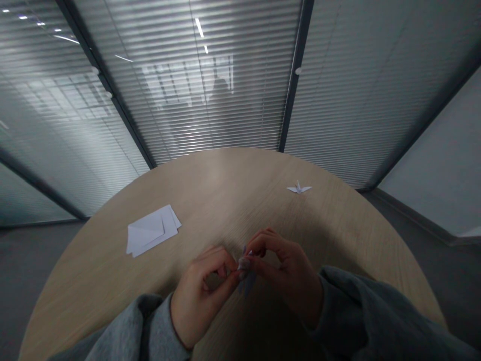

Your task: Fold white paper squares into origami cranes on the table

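My left hand and my right hand meet above the near part of a round wooden table. Both pinch a small folded piece of pale bluish paper between their fingertips. Most of the paper is hidden behind my fingers; a narrow point of it hangs down below them. Grey sleeves cover both of my forearms.
A loose stack of white paper sheets lies on the table to the left. A small folded white paper crane stands farther back on the right. Glass walls with blinds surround the table, and a dark floor lies beyond its edge.
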